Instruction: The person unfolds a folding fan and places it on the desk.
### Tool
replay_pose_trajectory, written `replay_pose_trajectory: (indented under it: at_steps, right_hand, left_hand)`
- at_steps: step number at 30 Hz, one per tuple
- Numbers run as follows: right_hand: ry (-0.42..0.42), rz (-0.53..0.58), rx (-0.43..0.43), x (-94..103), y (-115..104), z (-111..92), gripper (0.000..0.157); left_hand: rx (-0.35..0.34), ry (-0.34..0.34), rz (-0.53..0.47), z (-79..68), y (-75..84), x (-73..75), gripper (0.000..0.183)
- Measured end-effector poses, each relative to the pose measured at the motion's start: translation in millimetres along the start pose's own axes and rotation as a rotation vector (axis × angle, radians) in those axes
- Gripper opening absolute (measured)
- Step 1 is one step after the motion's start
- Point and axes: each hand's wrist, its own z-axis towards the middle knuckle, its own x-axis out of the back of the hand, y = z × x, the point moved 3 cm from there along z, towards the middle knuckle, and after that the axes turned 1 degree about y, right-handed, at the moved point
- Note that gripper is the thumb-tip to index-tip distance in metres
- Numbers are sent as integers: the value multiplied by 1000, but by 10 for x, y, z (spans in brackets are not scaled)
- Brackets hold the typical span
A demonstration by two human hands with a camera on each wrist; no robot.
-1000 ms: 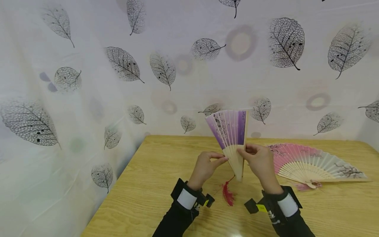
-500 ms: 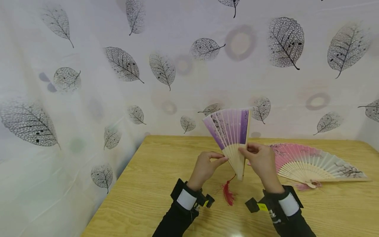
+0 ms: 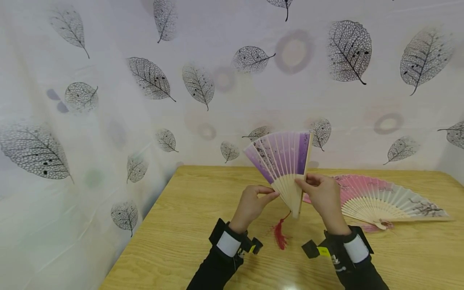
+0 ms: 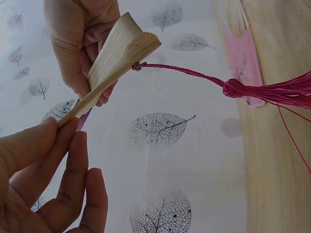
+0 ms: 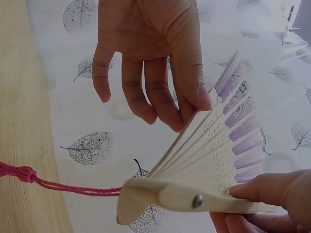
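A purple folding fan [image 3: 284,161] with pale wooden ribs stands partly spread, held up over the table between both hands. My left hand [image 3: 251,205] pinches its left outer rib between thumb and forefinger; the other fingers stay loosely bent, as the right wrist view shows. On the opposite side my right hand [image 3: 322,197] grips the stack of ribs, thumb in front and fingers behind. From the fan's pivot end hangs a red tassel [image 3: 280,235] on a cord. The metal rivet [image 5: 197,201] shows in the right wrist view, near the handle end.
A second folding fan [image 3: 384,197], pink and white with a branch pattern, lies fully spread on the wooden table [image 3: 195,213] to the right, just behind my right hand. A pale curtain [image 3: 224,112] printed with leaves hangs behind the table and along its left side.
My right hand has moved slightly right and up with its end of the purple fan, which is spread wider. My left hand holds its place on the other rib.
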Motion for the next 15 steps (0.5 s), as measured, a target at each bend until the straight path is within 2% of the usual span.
replay_pose_trajectory:
  at_steps: [10, 15]
  right_hand:
    - [38, 16, -48, 5, 51, 12, 43]
    - [67, 18, -42, 21, 60, 20, 41]
  left_hand:
    - [-11, 2, 8, 8, 7, -12, 29]
    - [-7, -4, 10, 3, 37, -10, 24]
